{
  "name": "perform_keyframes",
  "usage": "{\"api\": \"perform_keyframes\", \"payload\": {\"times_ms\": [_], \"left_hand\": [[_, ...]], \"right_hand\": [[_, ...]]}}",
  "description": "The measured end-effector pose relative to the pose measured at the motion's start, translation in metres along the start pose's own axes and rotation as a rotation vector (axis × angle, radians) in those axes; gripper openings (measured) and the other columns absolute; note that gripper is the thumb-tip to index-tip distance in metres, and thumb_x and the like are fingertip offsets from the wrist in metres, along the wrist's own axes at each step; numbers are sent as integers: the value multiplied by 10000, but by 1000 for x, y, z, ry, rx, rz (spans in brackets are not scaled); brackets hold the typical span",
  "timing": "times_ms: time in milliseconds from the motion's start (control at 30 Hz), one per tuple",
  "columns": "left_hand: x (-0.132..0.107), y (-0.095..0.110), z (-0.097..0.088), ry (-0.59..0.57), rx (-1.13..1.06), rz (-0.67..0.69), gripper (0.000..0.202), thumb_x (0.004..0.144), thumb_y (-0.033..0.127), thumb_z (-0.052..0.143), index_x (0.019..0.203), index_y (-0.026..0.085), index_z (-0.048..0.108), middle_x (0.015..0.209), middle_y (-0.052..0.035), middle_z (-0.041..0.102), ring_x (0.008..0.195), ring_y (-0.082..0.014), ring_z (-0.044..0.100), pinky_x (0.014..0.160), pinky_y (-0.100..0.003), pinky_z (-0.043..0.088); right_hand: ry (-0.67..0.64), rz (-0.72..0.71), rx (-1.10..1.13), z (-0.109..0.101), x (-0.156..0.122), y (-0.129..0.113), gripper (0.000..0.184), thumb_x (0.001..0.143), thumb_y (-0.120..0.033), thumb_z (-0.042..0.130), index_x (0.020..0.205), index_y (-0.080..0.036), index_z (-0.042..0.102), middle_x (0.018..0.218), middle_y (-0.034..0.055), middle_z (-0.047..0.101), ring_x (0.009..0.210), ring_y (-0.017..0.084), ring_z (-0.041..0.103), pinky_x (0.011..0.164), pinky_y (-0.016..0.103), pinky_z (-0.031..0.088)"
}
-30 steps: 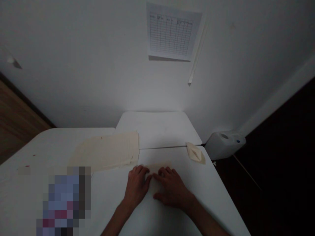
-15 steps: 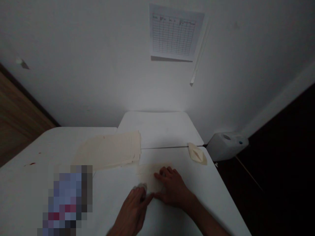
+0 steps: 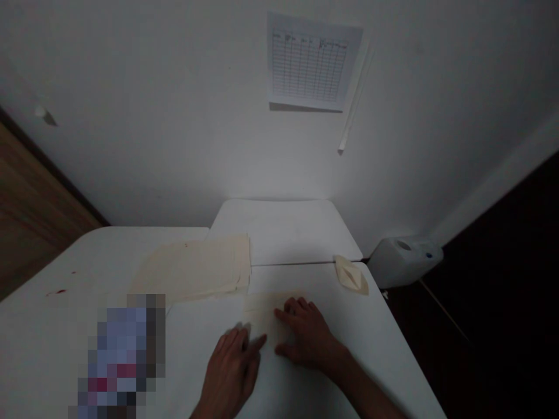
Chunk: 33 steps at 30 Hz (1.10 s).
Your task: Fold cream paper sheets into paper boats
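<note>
A cream sheet of paper (image 3: 262, 306) lies flat on the white table (image 3: 196, 349) in front of me. My right hand (image 3: 308, 334) presses flat on its right part, fingers spread. The fingertips of my left hand (image 3: 233, 366) rest at the sheet's near-left edge, fingers extended and slightly blurred. Neither hand grips anything. A stack of cream sheets (image 3: 196, 267) lies to the far left of the hands. A folded paper boat (image 3: 350, 274) sits near the table's right edge.
A second white table (image 3: 283, 230) abuts the far side, against the wall. A printed chart (image 3: 309, 64) hangs on the wall. A white plastic container (image 3: 406, 259) stands on the dark floor to the right. A blurred-out patch (image 3: 122, 355) covers something at the near left.
My left hand slid back from the sheet's far part toward me and now touches its near-left edge. My right hand stayed pressed on the sheet.
</note>
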<state>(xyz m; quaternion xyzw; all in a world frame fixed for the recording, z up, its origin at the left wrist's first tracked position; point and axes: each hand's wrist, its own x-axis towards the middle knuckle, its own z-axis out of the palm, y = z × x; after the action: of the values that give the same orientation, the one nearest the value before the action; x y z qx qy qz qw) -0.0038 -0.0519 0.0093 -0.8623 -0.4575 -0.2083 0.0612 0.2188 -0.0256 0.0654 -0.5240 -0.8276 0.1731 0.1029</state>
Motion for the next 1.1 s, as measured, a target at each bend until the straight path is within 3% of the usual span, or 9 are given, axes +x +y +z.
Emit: {"api": "perform_keyframes", "payload": {"times_ms": [233,367,533,667,767,867,967,1100], "left_hand": [[9,-28,-1,-22,115,-127,365,856,230,493,1182,247,656,1033,-112,624,998,-302,556,823,-440,467],[14,-31,-4,-22,171,-174,368,861,227,470,1183,197,646,1009,-118,624,962,-295,559,814,-434,466],[16,-23,-4,-5,208,-209,337,862,218,460,1134,118,631,1019,-151,614,929,-302,564,804,-454,484],[14,-15,3,70,36,49,321,882,177,449,1168,168,595,1260,-141,555,1144,-294,513,931,-438,473],[17,-6,5,21,-113,174,319,906,185,462,1206,201,567,1316,-117,529,1211,-266,484,966,-405,466],[25,3,3,-14,-202,85,253,916,207,487,1143,221,599,1211,-101,582,1131,-258,533,935,-423,470],[33,10,2,-39,-251,16,173,897,232,538,1045,222,628,1108,-85,603,1033,-252,562,870,-427,470],[39,14,5,-74,-202,-29,286,868,271,590,1150,223,600,1073,-87,596,1013,-274,546,850,-453,440]], "right_hand": [[13,10,13,1,0,1,717,656,-491,771,1298,-301,516,1222,62,546,1098,287,458,960,433,319],[12,-6,6,-1,-1,0,706,665,-490,765,1297,-297,518,1204,63,556,1084,285,466,942,425,336],[10,1,-5,-1,-1,1,710,662,-515,759,1297,-304,520,1218,57,549,1096,286,468,950,427,336],[18,0,-13,3,-1,3,724,663,-528,753,1309,-307,512,1251,62,539,1131,295,459,973,441,328],[43,-12,-8,8,-2,5,730,665,-524,753,1316,-302,507,1261,63,541,1150,294,459,1001,455,313],[82,-32,19,13,-7,10,686,679,-506,751,1292,-293,530,1247,51,557,1144,265,478,1027,432,307],[128,-82,62,17,-18,16,506,762,-417,700,1231,-267,580,1241,41,579,1151,225,493,1032,374,332],[172,-161,93,19,-35,22,367,852,-237,563,1218,-237,597,1316,45,562,1254,202,445,1084,353,317]]}}
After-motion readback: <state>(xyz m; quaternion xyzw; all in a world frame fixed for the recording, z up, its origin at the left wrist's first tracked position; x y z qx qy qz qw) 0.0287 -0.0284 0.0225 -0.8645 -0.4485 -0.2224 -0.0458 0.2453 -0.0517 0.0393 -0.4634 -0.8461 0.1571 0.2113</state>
